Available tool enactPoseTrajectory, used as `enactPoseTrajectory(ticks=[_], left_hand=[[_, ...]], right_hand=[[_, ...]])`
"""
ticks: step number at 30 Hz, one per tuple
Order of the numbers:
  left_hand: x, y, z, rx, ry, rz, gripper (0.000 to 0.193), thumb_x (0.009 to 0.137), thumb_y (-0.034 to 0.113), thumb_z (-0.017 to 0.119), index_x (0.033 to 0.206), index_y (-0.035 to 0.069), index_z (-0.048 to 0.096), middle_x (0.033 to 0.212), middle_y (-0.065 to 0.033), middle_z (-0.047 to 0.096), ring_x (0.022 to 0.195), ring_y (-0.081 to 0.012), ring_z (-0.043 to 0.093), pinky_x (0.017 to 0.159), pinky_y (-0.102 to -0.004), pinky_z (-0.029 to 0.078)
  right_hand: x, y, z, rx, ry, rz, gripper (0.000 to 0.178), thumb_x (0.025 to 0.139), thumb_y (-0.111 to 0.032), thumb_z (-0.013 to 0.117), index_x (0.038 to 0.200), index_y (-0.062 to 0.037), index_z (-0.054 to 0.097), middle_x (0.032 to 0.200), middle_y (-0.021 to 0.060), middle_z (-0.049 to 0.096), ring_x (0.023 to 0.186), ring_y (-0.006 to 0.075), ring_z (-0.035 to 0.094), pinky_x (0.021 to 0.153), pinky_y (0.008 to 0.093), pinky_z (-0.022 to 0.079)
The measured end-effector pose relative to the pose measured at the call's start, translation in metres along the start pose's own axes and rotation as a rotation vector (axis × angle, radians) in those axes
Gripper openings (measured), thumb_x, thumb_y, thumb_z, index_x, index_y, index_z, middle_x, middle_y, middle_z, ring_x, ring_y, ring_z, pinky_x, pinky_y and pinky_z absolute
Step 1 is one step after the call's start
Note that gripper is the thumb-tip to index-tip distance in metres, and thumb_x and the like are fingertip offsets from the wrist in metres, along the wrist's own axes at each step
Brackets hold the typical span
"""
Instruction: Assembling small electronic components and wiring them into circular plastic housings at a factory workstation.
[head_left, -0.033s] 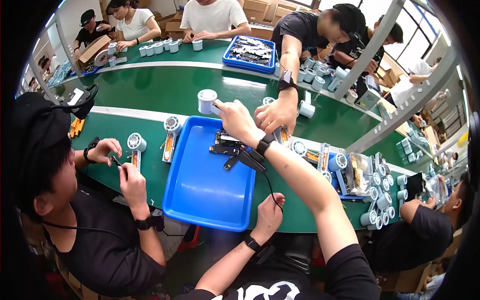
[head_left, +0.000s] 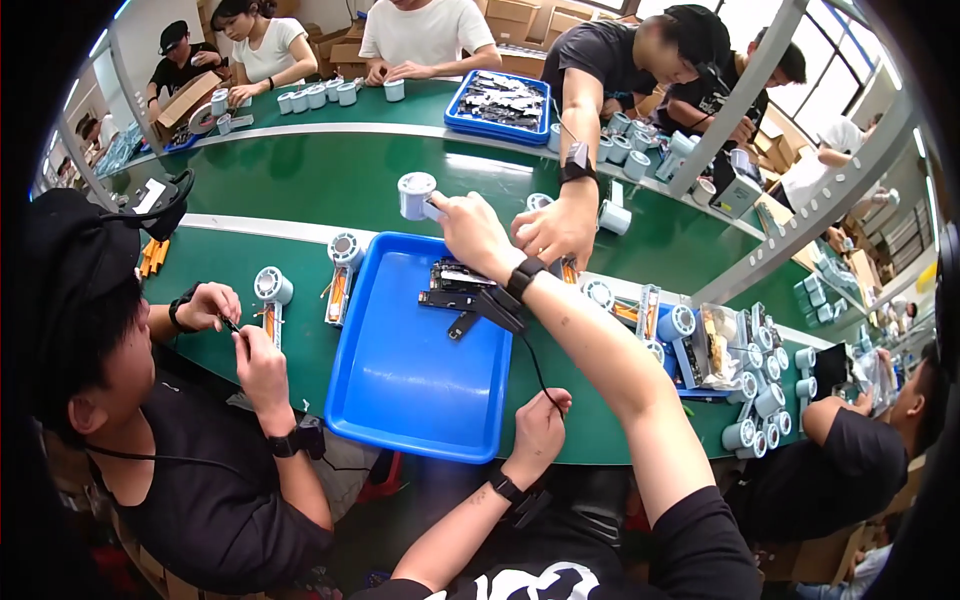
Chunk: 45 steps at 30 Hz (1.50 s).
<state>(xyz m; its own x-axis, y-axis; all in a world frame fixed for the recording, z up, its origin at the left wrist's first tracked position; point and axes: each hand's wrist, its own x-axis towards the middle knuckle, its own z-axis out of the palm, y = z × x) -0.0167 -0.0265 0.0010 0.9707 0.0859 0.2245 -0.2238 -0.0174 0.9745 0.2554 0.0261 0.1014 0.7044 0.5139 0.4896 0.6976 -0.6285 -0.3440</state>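
My right hand (head_left: pixel 474 232) reaches across the blue tray, closed on the handle of a pale blue cylindrical-headed device (head_left: pixel 416 194) at the metal rail. A black box (head_left: pixel 497 311) hangs under my right wrist strap, with a black cable (head_left: pixel 540 375) running down from it. Near the table's front edge, my left hand (head_left: pixel 540 432) pinches that cable. Below my right forearm, several dark strip-shaped parts (head_left: pixel 447 299) lie in the upper end of the blue tray (head_left: pixel 340 400).
A co-worker's hand (head_left: pixel 556 232) reaches in from the far side beside my right wrist. Another co-worker (head_left: pixel 258 370) handles a small dark part at left. Similar devices (head_left: pixel 271 288) lie along the table, many clustered at right. A second blue tray (head_left: pixel 497 138) stands on the far table.
The left co-worker's hands have moved slightly closer together around the small part. The far co-worker's reaching hand has shifted a little. My hands have barely moved.
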Motion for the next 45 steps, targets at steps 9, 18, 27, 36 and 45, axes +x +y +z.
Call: enactPoseTrajectory(ticks=[9,18,27,36,45], left_hand=[[0.004,0.002,-0.002,-0.258,0.181,-0.118,0.022,0.100,-0.010,0.042,0.097,-0.005,0.063,0.084,-0.0102,0.069,0.073,-0.0151,0.066,0.068,-0.0280,0.055],[-0.002,0.004,0.002,-0.239,0.134,-0.099,0.020,0.099,-0.009,0.044,0.096,-0.005,0.063,0.083,-0.0100,0.069,0.073,-0.0153,0.067,0.067,-0.0277,0.055],[0.001,0.010,-0.006,-0.164,0.089,-0.054,0.021,0.095,-0.010,0.046,0.093,-0.004,0.065,0.080,-0.0098,0.069,0.071,-0.0157,0.068,0.063,-0.0283,0.054],[-0.001,0.015,-0.005,-0.063,-0.058,0.064,0.020,0.091,-0.011,0.049,0.096,-0.004,0.067,0.084,-0.0131,0.070,0.073,-0.0205,0.070,0.068,-0.0305,0.057],[0.014,0.096,-0.093,0.290,-0.234,0.210,0.016,0.089,-0.010,0.057,0.098,-0.003,0.068,0.089,-0.0168,0.071,0.081,-0.0299,0.072,0.072,-0.0358,0.058]], right_hand=[[0.045,0.098,0.038,-0.276,-0.009,0.174,0.034,0.090,-0.013,0.066,0.123,-0.0123,0.071,0.094,0.0205,0.073,0.090,0.0427,0.069,0.084,0.0510,0.055],[0.017,0.101,0.004,-0.248,-0.165,0.468,0.035,0.091,-0.016,0.069,0.126,-0.0107,0.070,0.108,0.0219,0.074,0.102,0.0394,0.071,0.089,0.0489,0.057],[-0.044,0.087,-0.109,-0.075,-0.726,0.312,0.047,0.087,-0.043,0.075,0.116,-0.0069,0.071,0.099,0.0139,0.075,0.103,0.0349,0.071,0.097,0.0426,0.054],[-0.078,0.046,-0.135,-0.255,-0.577,-0.032,0.052,0.078,-0.050,0.081,0.106,-0.0064,0.076,0.091,0.0092,0.073,0.101,0.0273,0.067,0.121,0.0573,0.023],[-0.162,-0.011,-0.156,-0.230,-0.852,-0.100,0.049,0.072,-0.043,0.085,0.101,-0.0038,0.076,0.098,0.0110,0.073,0.103,0.0320,0.064,0.111,0.0421,0.041]])
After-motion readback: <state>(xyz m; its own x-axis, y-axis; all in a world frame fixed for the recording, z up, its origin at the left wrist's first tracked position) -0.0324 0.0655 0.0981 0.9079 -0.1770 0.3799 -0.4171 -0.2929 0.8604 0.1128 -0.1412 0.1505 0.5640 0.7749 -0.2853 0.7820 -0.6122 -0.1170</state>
